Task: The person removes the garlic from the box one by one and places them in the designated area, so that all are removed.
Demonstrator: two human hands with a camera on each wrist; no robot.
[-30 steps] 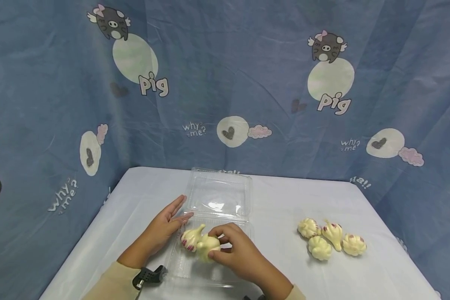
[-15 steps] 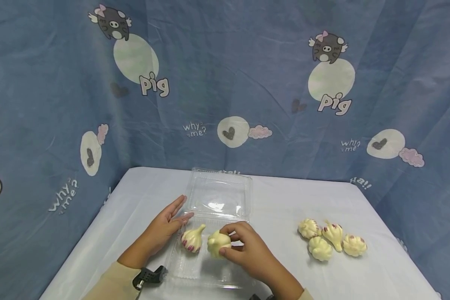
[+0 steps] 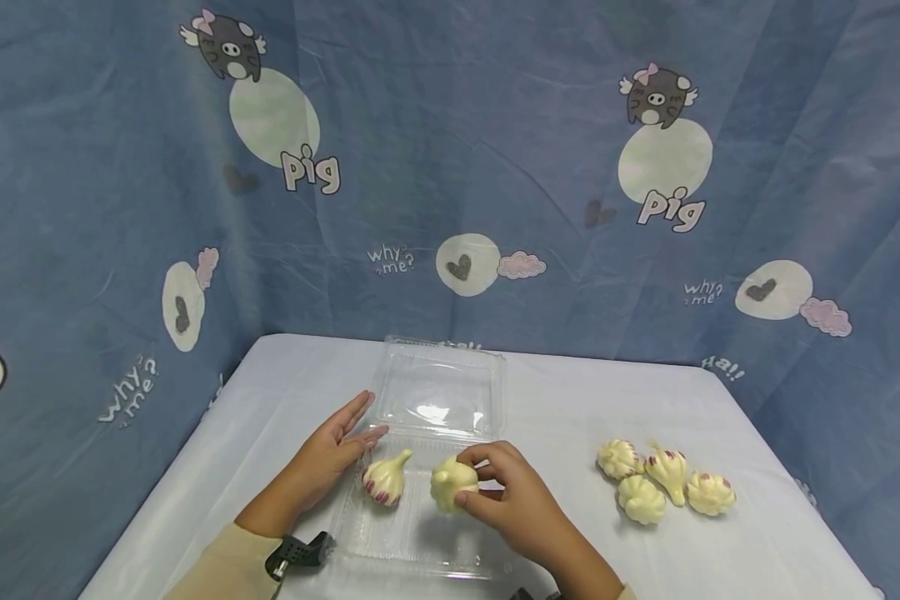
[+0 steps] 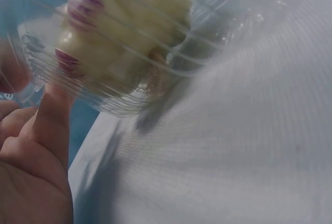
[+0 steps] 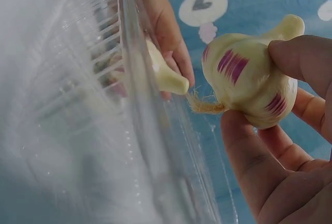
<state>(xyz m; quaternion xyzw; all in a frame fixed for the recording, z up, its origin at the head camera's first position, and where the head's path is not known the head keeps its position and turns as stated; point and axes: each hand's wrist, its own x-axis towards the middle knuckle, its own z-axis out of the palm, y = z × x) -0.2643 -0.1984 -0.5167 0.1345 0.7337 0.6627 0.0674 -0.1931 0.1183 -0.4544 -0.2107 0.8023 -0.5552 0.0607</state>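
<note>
Between its thumb and fingers my right hand [image 3: 513,496] pinches a garlic bulb [image 3: 450,485], above the base of a clear plastic clamshell box [image 3: 420,554]. In the right wrist view that garlic bulb [image 5: 254,73] shows purple streaks, a stubby stem and a tuft of roots. A second garlic bulb [image 3: 384,479] lies inside the box base at the left, its stem pointing up and right. My left hand [image 3: 322,458] touches the box's left side with fairly straight fingers. Through the ribbed wall, the left wrist view shows the garlic bulb [image 4: 124,27] in the box.
The box's clear lid [image 3: 438,387] lies folded back behind its base. To the right, on the white tabletop [image 3: 555,550], several garlic bulbs [image 3: 641,498] sit in a loose cluster. A blue printed curtain [image 3: 390,192] hangs behind and beside the table.
My right hand has moved right with its garlic bulb, away from the garlic bulb lying in the box. My left hand has stayed in place at the box's side.
</note>
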